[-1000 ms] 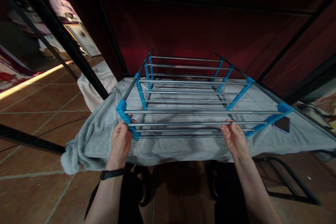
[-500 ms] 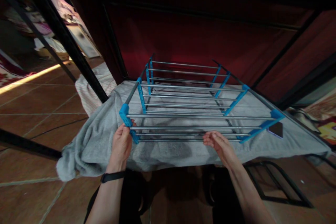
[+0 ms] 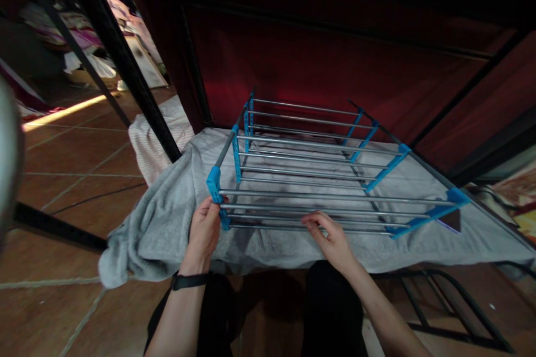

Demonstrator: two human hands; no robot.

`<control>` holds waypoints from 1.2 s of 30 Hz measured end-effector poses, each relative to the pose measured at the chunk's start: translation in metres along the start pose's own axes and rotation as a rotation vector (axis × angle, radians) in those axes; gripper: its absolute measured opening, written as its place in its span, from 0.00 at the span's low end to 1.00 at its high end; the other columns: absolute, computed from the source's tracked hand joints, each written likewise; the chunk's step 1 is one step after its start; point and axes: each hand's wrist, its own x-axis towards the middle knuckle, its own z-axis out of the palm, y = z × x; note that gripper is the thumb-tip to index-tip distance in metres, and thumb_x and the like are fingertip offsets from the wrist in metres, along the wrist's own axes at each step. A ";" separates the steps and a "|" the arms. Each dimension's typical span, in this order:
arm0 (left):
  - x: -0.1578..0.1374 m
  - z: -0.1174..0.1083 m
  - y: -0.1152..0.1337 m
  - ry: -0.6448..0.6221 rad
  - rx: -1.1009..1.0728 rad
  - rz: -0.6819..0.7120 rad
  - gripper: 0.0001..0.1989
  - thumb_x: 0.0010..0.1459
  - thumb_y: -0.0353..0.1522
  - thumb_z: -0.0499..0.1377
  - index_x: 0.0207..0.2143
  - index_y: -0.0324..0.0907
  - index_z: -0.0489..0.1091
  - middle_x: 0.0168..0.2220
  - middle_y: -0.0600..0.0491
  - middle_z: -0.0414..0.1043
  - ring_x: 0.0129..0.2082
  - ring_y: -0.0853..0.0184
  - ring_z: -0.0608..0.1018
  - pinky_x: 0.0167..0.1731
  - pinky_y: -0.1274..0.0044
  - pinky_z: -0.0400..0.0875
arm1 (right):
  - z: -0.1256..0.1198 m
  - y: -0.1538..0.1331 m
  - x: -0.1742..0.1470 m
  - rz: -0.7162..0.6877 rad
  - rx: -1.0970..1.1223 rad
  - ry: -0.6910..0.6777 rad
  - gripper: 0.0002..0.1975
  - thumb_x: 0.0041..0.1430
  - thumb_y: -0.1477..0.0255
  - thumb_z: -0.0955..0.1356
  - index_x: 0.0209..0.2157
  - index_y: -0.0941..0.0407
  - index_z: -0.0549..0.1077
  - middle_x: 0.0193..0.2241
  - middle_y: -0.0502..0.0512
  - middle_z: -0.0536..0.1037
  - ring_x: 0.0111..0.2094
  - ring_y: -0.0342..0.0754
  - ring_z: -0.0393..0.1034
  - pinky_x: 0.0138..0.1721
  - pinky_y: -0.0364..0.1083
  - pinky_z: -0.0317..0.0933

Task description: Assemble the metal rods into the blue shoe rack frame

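Note:
A rack [image 3: 301, 196] of grey metal tubes joined by blue plastic side pieces lies in front of me on a grey blanket [image 3: 268, 245]. It looks like a shoe rack. My left hand [image 3: 205, 226] is closed around the blue side piece [image 3: 214, 184] at its near left corner, with fingertips partly hidden behind the plastic. At the middle of the near lower tubes [image 3: 360, 231], the bent fingers and thumb of my right hand [image 3: 329, 234] come together on a tube. Its exact contact is partly hidden by the hand itself.
Dark red panels [image 3: 335, 67] rise close behind the rack. A black metal post [image 3: 121, 61] slants at the left, near a striped cloth [image 3: 151, 139]. A dark flat phone-like object [image 3: 452, 221] lies by the right corner. Black metal bars [image 3: 452, 301] stand below the blanket's right edge.
My right hand has moved left along the near tubes and its fingers have bent in. My left hand keeps its hold on the blue corner. The whole view has shifted slightly.

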 end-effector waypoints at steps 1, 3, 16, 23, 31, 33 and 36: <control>0.001 0.000 0.000 0.005 0.005 -0.005 0.17 0.49 0.46 0.69 0.32 0.42 0.76 0.29 0.54 0.75 0.30 0.68 0.74 0.33 0.78 0.67 | 0.003 -0.001 0.000 -0.025 -0.022 -0.008 0.09 0.67 0.68 0.65 0.44 0.47 0.77 0.38 0.53 0.78 0.40 0.51 0.73 0.41 0.48 0.67; 0.002 -0.001 0.001 0.016 0.013 -0.020 0.16 0.49 0.45 0.70 0.32 0.42 0.76 0.29 0.54 0.75 0.30 0.68 0.74 0.33 0.78 0.66 | 0.008 -0.005 0.001 -0.090 -0.071 -0.025 0.11 0.68 0.70 0.65 0.47 0.45 0.77 0.39 0.54 0.78 0.41 0.52 0.73 0.41 0.49 0.67; 0.003 -0.012 -0.005 -0.003 0.025 -0.076 0.15 0.50 0.42 0.68 0.34 0.41 0.77 0.29 0.55 0.74 0.29 0.70 0.72 0.34 0.79 0.65 | 0.058 -0.055 0.074 -0.308 -0.659 -0.455 0.19 0.70 0.69 0.60 0.60 0.54 0.65 0.53 0.60 0.75 0.50 0.55 0.73 0.51 0.55 0.68; 0.003 -0.012 0.002 -0.033 -0.043 -0.132 0.19 0.45 0.42 0.72 0.38 0.42 0.76 0.33 0.55 0.76 0.31 0.70 0.74 0.36 0.78 0.67 | 0.093 -0.078 0.122 -0.317 -0.500 -0.747 0.17 0.72 0.67 0.59 0.59 0.52 0.64 0.51 0.57 0.76 0.50 0.53 0.73 0.46 0.49 0.69; 0.006 -0.024 0.006 -0.089 0.023 -0.119 0.19 0.48 0.43 0.71 0.39 0.43 0.78 0.36 0.53 0.77 0.32 0.70 0.73 0.36 0.79 0.66 | 0.105 -0.068 0.142 -0.264 -0.370 -0.906 0.20 0.71 0.65 0.60 0.62 0.54 0.61 0.44 0.59 0.79 0.43 0.54 0.77 0.38 0.48 0.68; 0.005 -0.024 0.008 -0.094 0.024 -0.123 0.20 0.48 0.45 0.71 0.40 0.43 0.78 0.37 0.52 0.77 0.33 0.69 0.73 0.36 0.79 0.66 | 0.105 -0.066 0.144 -0.247 -0.346 -0.916 0.21 0.71 0.66 0.61 0.63 0.53 0.60 0.44 0.59 0.79 0.43 0.54 0.76 0.39 0.48 0.68; 0.004 -0.024 0.009 -0.117 -0.008 -0.134 0.21 0.49 0.46 0.70 0.41 0.42 0.79 0.35 0.51 0.76 0.32 0.69 0.72 0.36 0.78 0.66 | 0.103 -0.067 0.149 -0.230 -0.299 -0.917 0.21 0.70 0.67 0.61 0.62 0.53 0.62 0.46 0.58 0.79 0.46 0.53 0.75 0.42 0.47 0.68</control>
